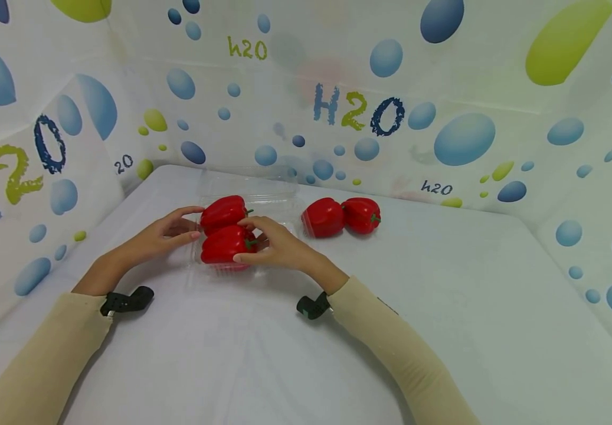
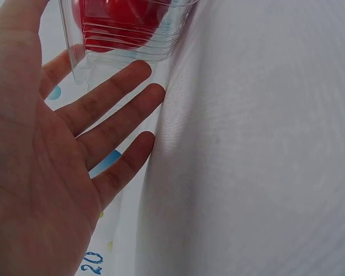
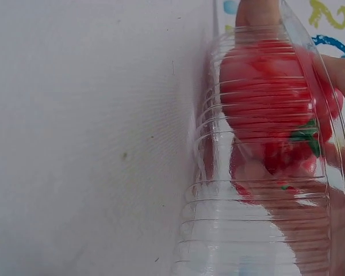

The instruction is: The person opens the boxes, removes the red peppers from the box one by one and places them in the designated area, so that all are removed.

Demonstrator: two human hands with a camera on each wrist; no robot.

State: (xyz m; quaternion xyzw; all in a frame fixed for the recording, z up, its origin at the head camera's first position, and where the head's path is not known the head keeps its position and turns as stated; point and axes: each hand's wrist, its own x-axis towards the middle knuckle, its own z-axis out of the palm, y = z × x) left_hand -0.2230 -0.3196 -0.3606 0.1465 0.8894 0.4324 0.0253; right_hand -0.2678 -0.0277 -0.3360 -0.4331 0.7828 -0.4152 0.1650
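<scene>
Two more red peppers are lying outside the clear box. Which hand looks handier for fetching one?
The right hand, probably. It rests on the near pepper in the clear plastic box, and the two loose peppers lie just to its right. The left hand, fingers straight, sits on the box's far side.

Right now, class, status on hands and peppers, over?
Left hand open against tray. Right hand grips near pepper in tray. Two peppers outside, nothing blocking.
</scene>
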